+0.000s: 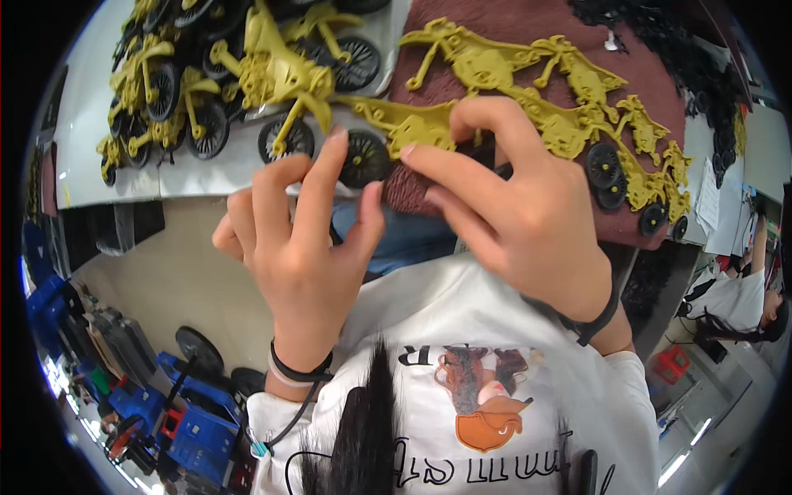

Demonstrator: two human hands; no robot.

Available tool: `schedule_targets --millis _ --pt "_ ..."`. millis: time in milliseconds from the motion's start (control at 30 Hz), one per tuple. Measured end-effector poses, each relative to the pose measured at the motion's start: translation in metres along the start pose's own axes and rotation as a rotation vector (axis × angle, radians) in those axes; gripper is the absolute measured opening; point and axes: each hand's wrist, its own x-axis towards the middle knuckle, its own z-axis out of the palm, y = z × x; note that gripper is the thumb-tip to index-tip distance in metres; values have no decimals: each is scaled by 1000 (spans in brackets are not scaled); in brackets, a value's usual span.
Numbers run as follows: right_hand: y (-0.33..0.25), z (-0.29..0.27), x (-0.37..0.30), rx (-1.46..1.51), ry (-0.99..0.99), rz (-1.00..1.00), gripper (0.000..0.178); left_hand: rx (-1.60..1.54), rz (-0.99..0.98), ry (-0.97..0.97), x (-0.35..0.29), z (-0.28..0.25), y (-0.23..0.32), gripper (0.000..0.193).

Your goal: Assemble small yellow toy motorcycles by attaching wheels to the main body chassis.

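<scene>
A yellow plastic toy motorcycle body half [417,124] lies at the near edge of the maroon towel. My right hand [528,202] is closed on its right part, with the index fingertip pressed on the yellow plastic. A black spoked wheel [363,158] sits under the front end of this body, its yellow hub showing. My left hand [301,235] is just left of that wheel, thumb and fingers apart, with nothing visible between them. Beyond the left fingertips stands a toy motorcycle [285,70] with a yellow body and black wheels.
More yellow and black toy motorcycles [157,99] crowd the table at the left. Several yellow body halves [569,124] lie on the maroon towel [528,16], with loose black wheels [606,169] on the right. Black parts [660,49] are heaped beyond. Another person [730,297] is at the far right.
</scene>
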Motion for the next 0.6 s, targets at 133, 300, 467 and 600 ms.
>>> schedule_targets --millis 133,300,467,600 --pt "4 -50 -19 303 -123 191 42 -69 84 15 5 5 4 50" --pt "57 -157 -50 -96 23 248 32 -101 52 -70 4 -5 1 49" --pt "197 -263 -111 -595 330 431 41 -261 130 -58 21 -18 6 46" --pt "214 -279 -107 -568 327 357 52 -303 252 -47 66 -54 1 35"
